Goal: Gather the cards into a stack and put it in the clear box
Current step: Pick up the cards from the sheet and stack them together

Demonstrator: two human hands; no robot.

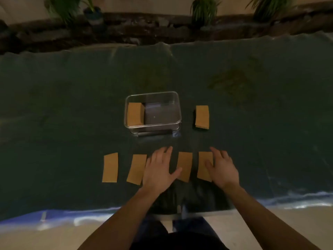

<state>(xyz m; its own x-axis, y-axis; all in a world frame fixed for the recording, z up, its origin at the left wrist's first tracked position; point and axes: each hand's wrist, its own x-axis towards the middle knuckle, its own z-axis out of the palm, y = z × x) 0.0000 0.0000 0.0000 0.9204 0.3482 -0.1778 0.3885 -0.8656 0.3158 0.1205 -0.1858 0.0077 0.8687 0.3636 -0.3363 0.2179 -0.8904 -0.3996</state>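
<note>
Several tan cards lie in a row on the dark cloth: one at far left (110,167), one beside it (136,169), one between my hands (185,166) and one at right (204,166). My left hand (159,168) rests flat with fingers spread, between the second and third cards. Spread the same way, my right hand (222,167) lies over the right edge of the rightmost card. The clear box (177,121) stands behind the row with a tan stack (135,114) inside at its left end. Another tan stack (202,117) sits right of the box.
The dark cloth (72,105) covers the table, with a wave-print border along its near edge (54,217). Potted plants (204,9) and a dark stone ledge (144,29) run behind the far edge. My legs show below the table edge.
</note>
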